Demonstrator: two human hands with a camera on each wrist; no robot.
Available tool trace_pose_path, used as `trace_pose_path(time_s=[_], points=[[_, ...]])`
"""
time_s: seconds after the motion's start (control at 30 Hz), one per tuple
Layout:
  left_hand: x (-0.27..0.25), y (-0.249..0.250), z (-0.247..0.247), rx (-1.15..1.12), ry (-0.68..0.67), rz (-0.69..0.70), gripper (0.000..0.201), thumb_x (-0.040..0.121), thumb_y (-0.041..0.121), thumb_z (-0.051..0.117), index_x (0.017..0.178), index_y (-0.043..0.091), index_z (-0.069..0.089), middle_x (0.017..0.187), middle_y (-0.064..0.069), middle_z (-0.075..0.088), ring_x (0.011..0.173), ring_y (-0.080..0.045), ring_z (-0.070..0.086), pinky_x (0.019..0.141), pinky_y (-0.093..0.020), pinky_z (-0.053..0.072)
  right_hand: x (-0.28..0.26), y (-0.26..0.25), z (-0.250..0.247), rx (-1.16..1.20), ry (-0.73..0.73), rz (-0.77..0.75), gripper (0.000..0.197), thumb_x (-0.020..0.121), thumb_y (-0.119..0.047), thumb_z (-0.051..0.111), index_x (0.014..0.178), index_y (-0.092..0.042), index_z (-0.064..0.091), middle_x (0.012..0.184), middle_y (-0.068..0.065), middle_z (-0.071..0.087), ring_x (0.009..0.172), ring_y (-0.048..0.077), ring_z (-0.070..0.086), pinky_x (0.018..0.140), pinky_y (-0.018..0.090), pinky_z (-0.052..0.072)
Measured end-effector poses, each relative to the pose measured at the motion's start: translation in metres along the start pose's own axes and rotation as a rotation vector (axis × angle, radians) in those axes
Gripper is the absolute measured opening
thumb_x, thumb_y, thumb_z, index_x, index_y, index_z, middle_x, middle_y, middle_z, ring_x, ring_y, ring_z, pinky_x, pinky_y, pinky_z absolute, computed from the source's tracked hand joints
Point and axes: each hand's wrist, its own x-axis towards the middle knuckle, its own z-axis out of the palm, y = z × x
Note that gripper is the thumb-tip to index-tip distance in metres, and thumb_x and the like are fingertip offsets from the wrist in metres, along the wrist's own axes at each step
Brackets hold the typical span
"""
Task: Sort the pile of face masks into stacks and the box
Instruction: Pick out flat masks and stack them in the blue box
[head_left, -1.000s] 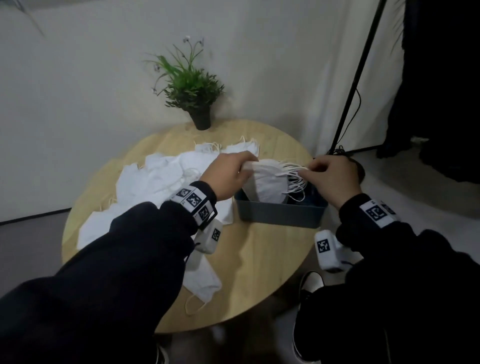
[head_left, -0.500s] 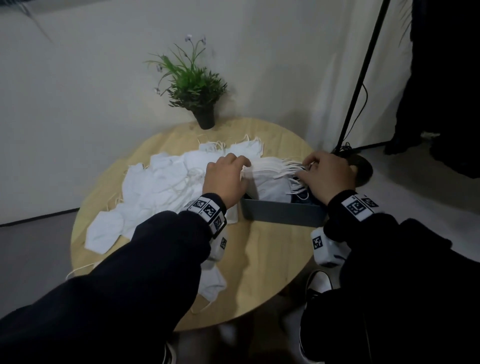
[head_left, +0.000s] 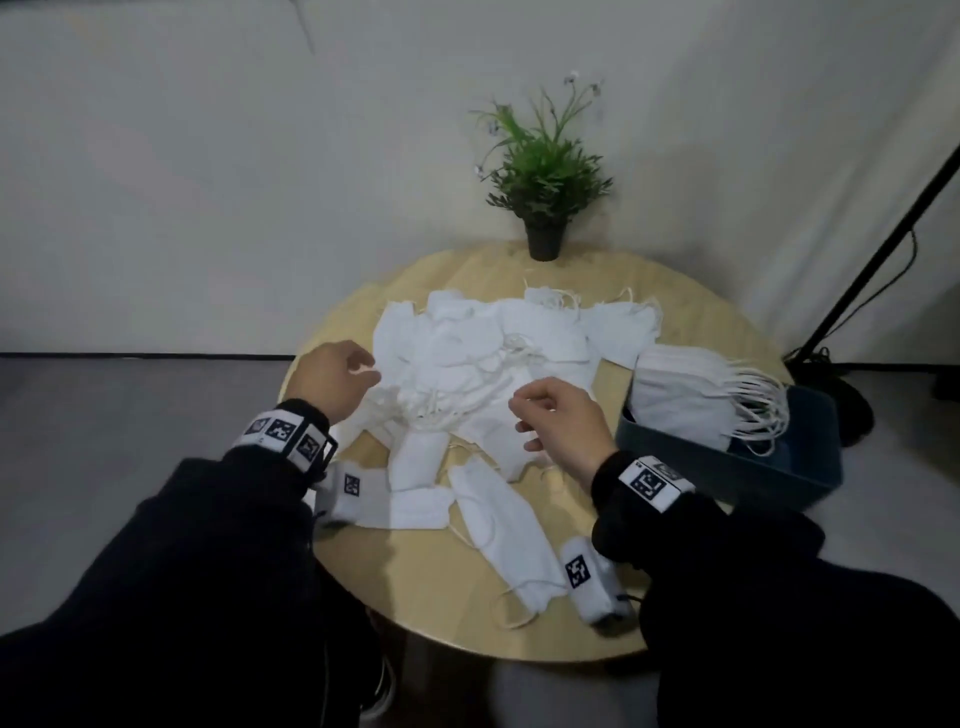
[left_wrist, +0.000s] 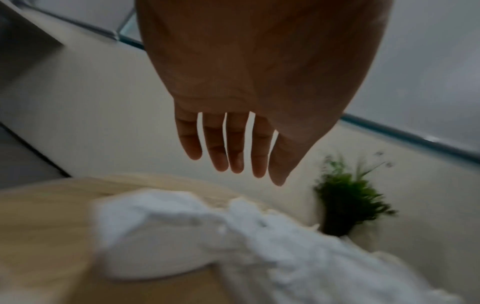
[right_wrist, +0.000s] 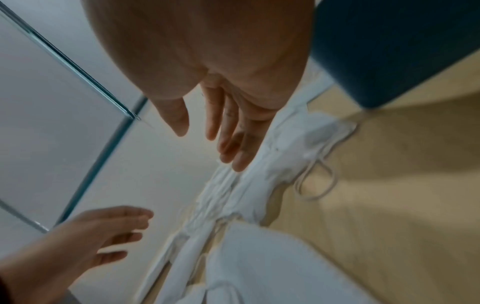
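White masks (head_left: 483, 358) lie tangled mid-table, a stack (head_left: 691, 400) already in the box (head_left: 737, 467). My left hand (head_left: 332, 379) and right hand (head_left: 561, 421) hover loose-fingered, holding nothing. I'd pinch one mask's body, avoiding snagged loops.

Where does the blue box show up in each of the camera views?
Head: blue box at the table's right edge, holding a stack of masks.
Left wrist: not in it.
Right wrist: top right corner, only its side wall showing.
Shared landmark: the loose mask pile beside it.
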Motion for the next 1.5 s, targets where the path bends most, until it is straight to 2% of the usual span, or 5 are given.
trace_pose_path(time_s=[0.27,0.47,0.73,0.87,1.5], points=[[0.02,-0.057,0.015,0.147,-0.196,-0.192,0.067,0.089,0.043,0.072,0.145,0.019,0.046,0.141,-0.017,0.049,0.125,-0.039,0.055,0.103,-0.046,0.049,0.066,0.015,0.061,0.083,0.241,0.131,0.024,0.089,-0.03,0.076,0.109,-0.021,0.065,0.111,0.008,0.07,0.091,0.024,0.068,0.082,0.04,0.06],[0.03,-0.061,0.013,0.139,-0.304,-0.27,0.099,0.071,0.037,0.091,0.147,0.014,0.031,0.141,-0.018,0.046,0.126,-0.041,0.055,0.096,-0.047,0.053,0.12,0.0,0.086,-0.387,0.249,0.257,0.1,0.073,-0.061,0.082,0.147,-0.003,0.047,0.142,0.015,0.055,0.112,0.034,0.065,0.088,0.035,0.056],[0.045,-0.041,-0.034,-0.373,-0.08,-0.053,0.02,0.086,0.025,0.075,0.072,0.016,0.065,0.082,-0.012,0.07,0.089,-0.033,0.069,0.066,-0.037,0.051,0.149,-0.02,0.056,-0.565,0.201,0.241,0.04,0.067,-0.025,0.088,0.099,-0.016,0.065,0.104,0.012,0.073,0.094,0.032,0.071,0.08,0.037,0.058],[0.038,-0.023,-0.057,-0.728,0.018,0.003,0.015,0.089,0.032,0.072,0.095,0.018,0.077,0.093,-0.004,0.078,0.089,-0.025,0.073,0.084,-0.044,0.06,0.137,-0.064,0.023,-0.538,0.037,0.309,0.067,0.077,-0.004,0.082,0.127,-0.005,0.037,0.094,0.013,0.076,0.087,0.033,0.078,0.074,0.04,0.046],[-0.003,-0.021,-0.092,-1.103,-0.456,0.2,0.038,0.08,0.012,0.076,0.115,-0.002,0.074,0.123,-0.021,0.072,0.114,-0.036,0.07,0.099,-0.041,0.056,0.01,-0.095,0.057,-0.043,0.057,-0.123,0.008,0.089,-0.007,0.075,0.097,-0.007,0.077,0.079,0.005,0.072,0.072,0.023,0.065,0.066,0.041,0.053]])
